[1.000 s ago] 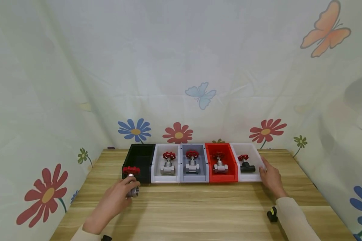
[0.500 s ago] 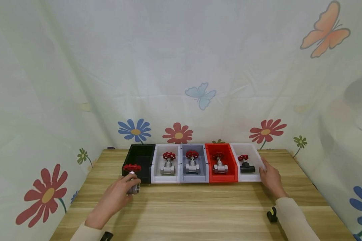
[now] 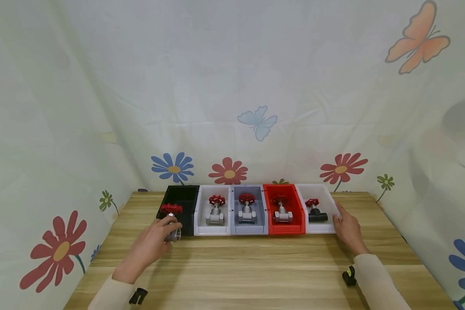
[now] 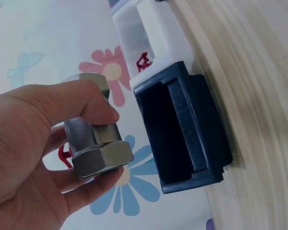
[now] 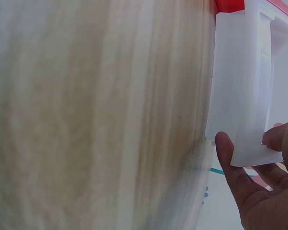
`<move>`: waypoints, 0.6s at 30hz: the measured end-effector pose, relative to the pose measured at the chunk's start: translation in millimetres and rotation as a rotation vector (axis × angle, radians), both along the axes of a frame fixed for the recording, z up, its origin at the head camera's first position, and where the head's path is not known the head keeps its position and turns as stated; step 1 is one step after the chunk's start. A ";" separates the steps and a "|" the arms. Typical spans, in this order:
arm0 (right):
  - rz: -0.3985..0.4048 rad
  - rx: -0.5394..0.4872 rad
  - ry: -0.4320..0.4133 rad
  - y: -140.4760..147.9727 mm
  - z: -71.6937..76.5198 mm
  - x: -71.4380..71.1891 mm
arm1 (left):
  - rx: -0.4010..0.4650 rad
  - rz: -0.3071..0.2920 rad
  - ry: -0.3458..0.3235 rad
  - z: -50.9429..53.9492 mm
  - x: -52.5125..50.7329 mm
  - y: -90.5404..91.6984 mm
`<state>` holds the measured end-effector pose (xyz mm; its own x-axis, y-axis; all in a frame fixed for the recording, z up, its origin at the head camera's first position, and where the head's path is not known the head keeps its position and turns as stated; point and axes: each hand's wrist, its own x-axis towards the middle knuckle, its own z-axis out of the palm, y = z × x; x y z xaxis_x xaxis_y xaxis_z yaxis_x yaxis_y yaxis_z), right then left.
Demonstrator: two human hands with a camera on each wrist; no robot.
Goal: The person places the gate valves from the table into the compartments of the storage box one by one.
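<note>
My left hand (image 3: 151, 243) holds a metal gate valve (image 4: 97, 136) by its body, thumb on one side and fingers on the other. The valve's red handwheel (image 3: 171, 209) points up, over the front part of the black bin (image 3: 183, 202). In the left wrist view the bin's dark opening lies beside the valve, apart from it. My right hand (image 3: 348, 228) grips the right wall of the white bin (image 5: 251, 96) at the row's right end. Inside that bin lies a dark valve (image 3: 317, 214) with a red handwheel.
Between the end bins stand another white bin (image 3: 212, 231), a grey bin (image 3: 249, 230) and a red bin (image 3: 286, 230), each with a silver red-wheeled valve in it. The wooden table (image 3: 252, 271) ends at a flowered curtain (image 3: 232, 86) behind the row.
My left hand has moved slightly forward and right with the gate valve, bringing it further over the black bin. My right hand keeps its place on the white bin.
</note>
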<state>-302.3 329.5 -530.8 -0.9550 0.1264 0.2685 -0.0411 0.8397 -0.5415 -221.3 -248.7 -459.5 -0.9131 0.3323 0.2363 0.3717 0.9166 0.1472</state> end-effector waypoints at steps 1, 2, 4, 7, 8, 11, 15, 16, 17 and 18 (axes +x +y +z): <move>-0.001 0.000 -0.002 -0.1 -0.1 -0.1 | -0.001 0.004 -0.005 0.7 -1.1 -0.3; -0.003 0.000 -0.004 -0.1 -0.4 -0.2 | 0.000 0.009 -0.010 1.5 -2.0 -0.6; -0.005 0.000 -0.007 0.2 -0.8 -0.5 | -0.001 0.019 -0.018 2.6 -4.1 -1.1; -0.004 -0.001 -0.008 0.3 -1.1 -0.3 | 0.003 0.030 -0.023 3.7 -7.6 -1.8; -0.003 -0.001 -0.006 0.5 -1.2 -0.3 | 0.005 0.032 -0.019 4.0 -8.9 -2.0; -0.002 0.001 0.001 0.6 -1.2 0.1 | 0.008 0.037 -0.013 4.7 -13.4 -2.6; -0.004 0.001 0.005 0.7 -1.5 -0.1 | 0.009 0.044 -0.010 4.7 -19.2 -3.8; -0.004 0.001 0.005 0.8 -1.7 -0.5 | 0.010 0.042 -0.008 4.9 -20.4 -3.9; -0.005 0.000 0.002 0.7 -1.9 -0.6 | 0.012 0.043 -0.008 4.9 -21.5 -4.1; -0.005 -0.001 -0.001 0.7 -2.0 -1.0 | 0.014 0.042 -0.011 5.1 -22.7 -4.3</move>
